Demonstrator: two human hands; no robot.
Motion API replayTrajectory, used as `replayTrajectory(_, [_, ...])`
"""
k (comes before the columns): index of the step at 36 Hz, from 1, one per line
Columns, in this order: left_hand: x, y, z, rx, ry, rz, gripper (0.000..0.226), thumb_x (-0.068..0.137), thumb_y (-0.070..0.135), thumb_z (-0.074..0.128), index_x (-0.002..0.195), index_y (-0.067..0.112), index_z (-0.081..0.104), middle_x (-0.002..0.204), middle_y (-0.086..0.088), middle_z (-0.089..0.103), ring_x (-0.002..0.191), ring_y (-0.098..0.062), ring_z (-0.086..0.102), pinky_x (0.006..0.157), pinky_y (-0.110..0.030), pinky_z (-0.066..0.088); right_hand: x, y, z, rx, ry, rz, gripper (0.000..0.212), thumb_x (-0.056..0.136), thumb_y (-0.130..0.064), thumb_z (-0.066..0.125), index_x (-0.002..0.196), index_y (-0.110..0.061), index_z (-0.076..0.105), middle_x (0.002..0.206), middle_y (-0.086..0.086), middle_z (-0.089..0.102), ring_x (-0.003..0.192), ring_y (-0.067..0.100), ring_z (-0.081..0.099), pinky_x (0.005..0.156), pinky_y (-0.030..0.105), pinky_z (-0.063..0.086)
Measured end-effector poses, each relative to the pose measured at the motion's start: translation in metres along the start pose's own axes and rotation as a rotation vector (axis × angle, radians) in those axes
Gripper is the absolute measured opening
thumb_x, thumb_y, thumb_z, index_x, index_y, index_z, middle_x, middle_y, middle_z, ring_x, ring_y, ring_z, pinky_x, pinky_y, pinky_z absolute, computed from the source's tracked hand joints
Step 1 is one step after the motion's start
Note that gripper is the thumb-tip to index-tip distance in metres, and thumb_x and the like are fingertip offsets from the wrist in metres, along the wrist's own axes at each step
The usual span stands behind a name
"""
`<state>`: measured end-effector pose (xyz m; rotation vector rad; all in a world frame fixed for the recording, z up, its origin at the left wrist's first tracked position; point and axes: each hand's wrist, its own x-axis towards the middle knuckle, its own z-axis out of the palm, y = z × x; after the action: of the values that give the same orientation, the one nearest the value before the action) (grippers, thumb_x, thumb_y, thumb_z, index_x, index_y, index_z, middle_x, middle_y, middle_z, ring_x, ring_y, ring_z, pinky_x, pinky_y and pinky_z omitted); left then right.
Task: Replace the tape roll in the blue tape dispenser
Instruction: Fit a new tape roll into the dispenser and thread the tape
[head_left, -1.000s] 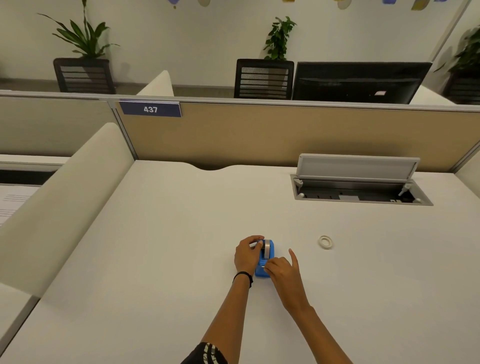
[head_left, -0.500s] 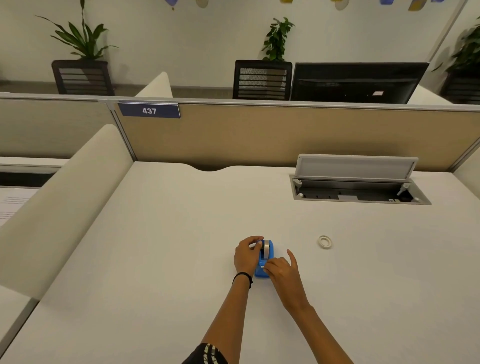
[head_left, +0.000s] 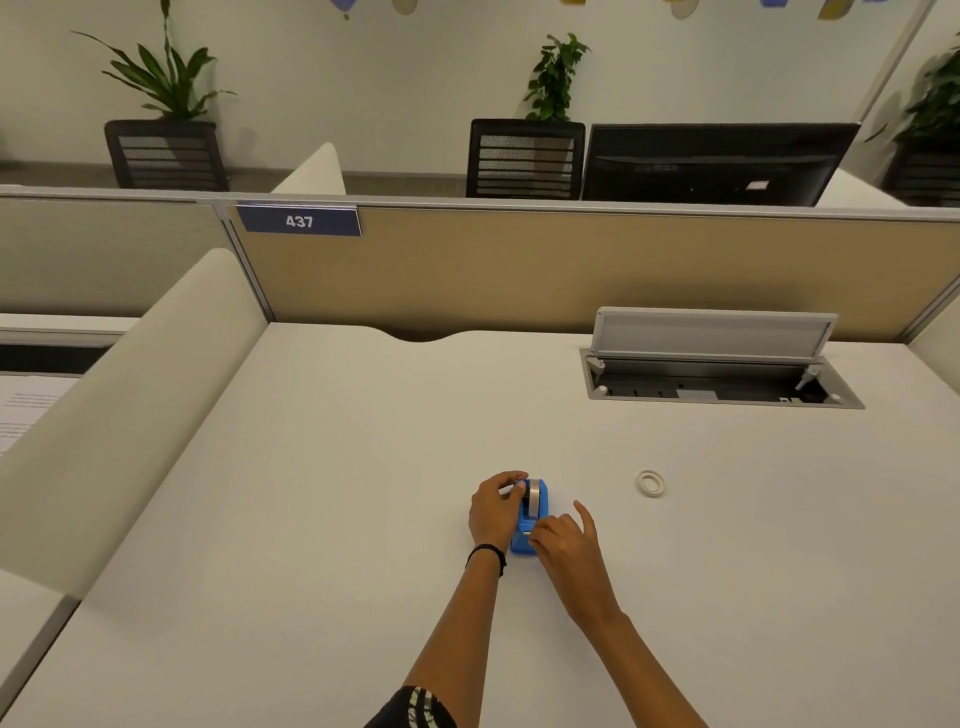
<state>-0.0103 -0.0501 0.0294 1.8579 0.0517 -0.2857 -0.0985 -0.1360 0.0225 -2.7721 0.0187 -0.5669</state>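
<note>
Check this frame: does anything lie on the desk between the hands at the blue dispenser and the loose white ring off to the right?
Nothing visible does. Both the left hand and right hand are on the blue tape dispenser; only bare desk separates them from the loose white ring.

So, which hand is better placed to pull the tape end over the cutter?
The right hand: its fingertips are already at the near, cutter end of the blue tape dispenser. The left hand is busy steadying the body beside the roll.
</note>
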Motion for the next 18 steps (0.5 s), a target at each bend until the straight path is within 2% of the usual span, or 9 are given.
replayTrajectory(1, [0.0,0.0,0.0,0.0,0.001,0.001,0.024,0.092,0.018,0.054,0.111,0.009,0.065,0.119,-0.01,0.065,0.109,-0.024,0.06,0.098,-0.034,0.048,0.0,0.001,0.0,-0.017,-0.001,-0.011,0.069,0.096,-0.043,0.012,0.075,-0.016,0.072,0.07,-0.002,0.074,0.066,0.007,0.069,0.11,0.014,0.013])
replayTrajectory(2, [0.0,0.0,0.0,0.001,0.002,0.001,0.024,0.092,0.018,0.054,0.11,0.009,0.066,0.119,-0.009,0.065,0.108,-0.024,0.06,0.097,-0.033,0.048,0.0,0.001,0.0,-0.032,0.006,-0.022,0.069,0.097,-0.042,0.012,0.074,-0.017,0.072,0.069,-0.003,0.074,0.064,0.007,0.069,0.11,0.016,0.015])
replayTrajectory(4, [0.0,0.0,0.001,-0.002,0.005,0.001,0.023,0.092,0.018,0.054,0.11,0.009,0.066,0.119,-0.009,0.065,0.108,-0.023,0.06,0.096,-0.033,0.048,-0.001,0.002,0.001,-0.033,0.019,-0.032,0.071,0.097,-0.043,0.011,0.074,-0.016,0.072,0.068,-0.002,0.074,0.063,0.007,0.069,0.107,0.024,0.032])
replayTrajectory(6, [0.0,-0.001,0.001,-0.006,0.005,-0.001,0.023,0.092,0.018,0.054,0.11,0.01,0.066,0.119,-0.009,0.065,0.108,-0.023,0.061,0.096,-0.032,0.048,0.001,0.003,0.0,-0.017,0.014,-0.031,0.069,0.096,-0.045,0.014,0.076,-0.016,0.073,0.069,-0.001,0.074,0.065,0.008,0.07,0.111,0.013,0.008])
replayTrajectory(8, [0.001,-0.001,0.001,-0.008,0.002,-0.002,0.023,0.092,0.018,0.054,0.11,0.01,0.066,0.119,-0.009,0.065,0.108,-0.023,0.061,0.096,-0.032,0.048,0.003,0.004,-0.001,0.007,0.005,-0.035,0.068,0.095,-0.046,0.016,0.076,-0.016,0.073,0.069,-0.001,0.074,0.063,0.008,0.07,0.109,0.012,-0.015])
replayTrajectory(11, [0.001,-0.003,0.001,-0.005,0.004,0.002,0.023,0.092,0.017,0.054,0.11,0.01,0.066,0.118,-0.009,0.065,0.107,-0.023,0.061,0.094,-0.03,0.048,0.004,0.007,0.0,0.015,-0.023,-0.023,0.063,0.096,-0.045,0.02,0.074,-0.016,0.073,0.067,-0.001,0.074,0.06,0.007,0.068,0.111,0.017,-0.016])
replayTrajectory(13, [0.002,-0.003,0.001,-0.002,0.003,0.005,0.022,0.092,0.018,0.054,0.109,0.01,0.066,0.118,-0.008,0.066,0.107,-0.023,0.061,0.094,-0.03,0.048,0.004,0.009,0.001,-0.04,-0.056,-0.051,0.035,0.091,-0.035,0.047,0.075,-0.017,0.073,0.067,-0.002,0.074,0.06,0.007,0.068,0.113,0.019,-0.014])
replayTrajectory(15, [0.002,-0.004,0.001,-0.002,0.002,0.007,0.022,0.092,0.018,0.055,0.109,0.011,0.066,0.117,-0.008,0.066,0.107,-0.022,0.061,0.094,-0.03,0.048,0.004,0.011,0.004,-0.077,-0.061,-0.095,0.009,0.071,-0.025,0.073,0.075,-0.018,0.073,0.068,-0.003,0.075,0.06,0.007,0.069,0.114,0.021,-0.013])
replayTrajectory(18, [0.003,-0.004,0.001,0.0,0.002,0.009,0.022,0.091,0.018,0.055,0.109,0.011,0.066,0.117,-0.008,0.066,0.107,-0.023,0.061,0.095,-0.031,0.048,0.002,0.013,0.006,-0.072,-0.067,-0.111,0.018,0.082,-0.03,0.061,0.076,-0.018,0.073,0.07,-0.004,0.075,0.062,0.006,0.069,0.114,0.021,-0.013])
